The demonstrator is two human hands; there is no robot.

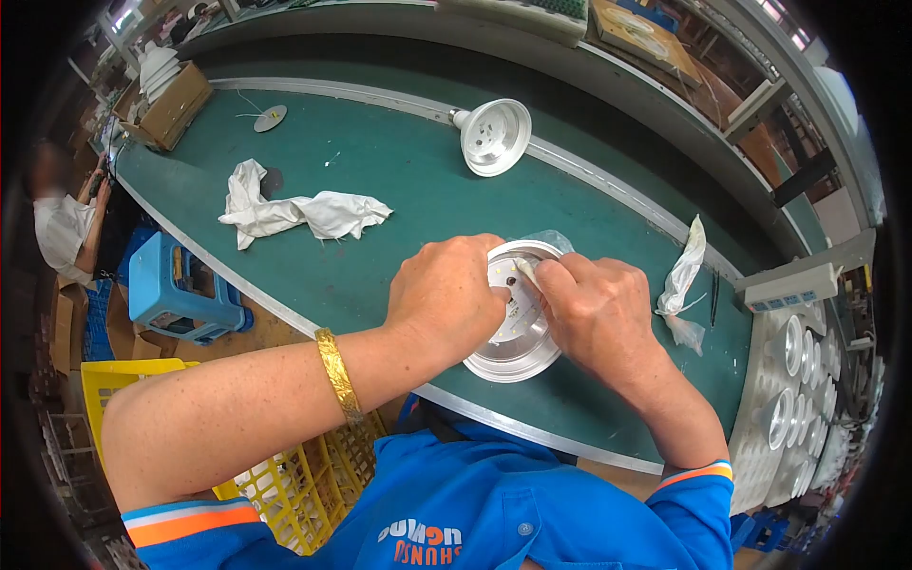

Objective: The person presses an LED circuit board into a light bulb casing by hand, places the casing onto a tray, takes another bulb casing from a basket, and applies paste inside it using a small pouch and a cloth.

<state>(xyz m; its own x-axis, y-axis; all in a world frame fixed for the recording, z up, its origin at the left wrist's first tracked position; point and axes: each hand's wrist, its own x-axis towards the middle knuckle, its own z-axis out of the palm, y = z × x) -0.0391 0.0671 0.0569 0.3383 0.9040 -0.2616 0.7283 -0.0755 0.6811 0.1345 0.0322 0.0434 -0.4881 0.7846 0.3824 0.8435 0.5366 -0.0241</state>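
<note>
At the front edge of the bench, a round silver lamp housing [513, 361] is tilted with its open side toward me. Inside it sits a white LED board [519, 318] with small yellow chips and a dark centre hole. My left hand [446, 290] is closed around the housing's left rim, its thumb reaching over the board. My right hand [594, 304] is pinched closed over the right side; a small whitish tip [525, 270] shows at its fingers, too hidden to name. Clear plastic film [551, 239] lies behind the housing.
Another lamp housing [496, 139] lies at the back rail. White cloths [323, 215] and a disc with a wire [270, 118] lie on the left; a wrapped white bundle [686, 271] lies right. Several housings [785, 344] stand beside a power strip [790, 289]. A person [66, 223] is far left.
</note>
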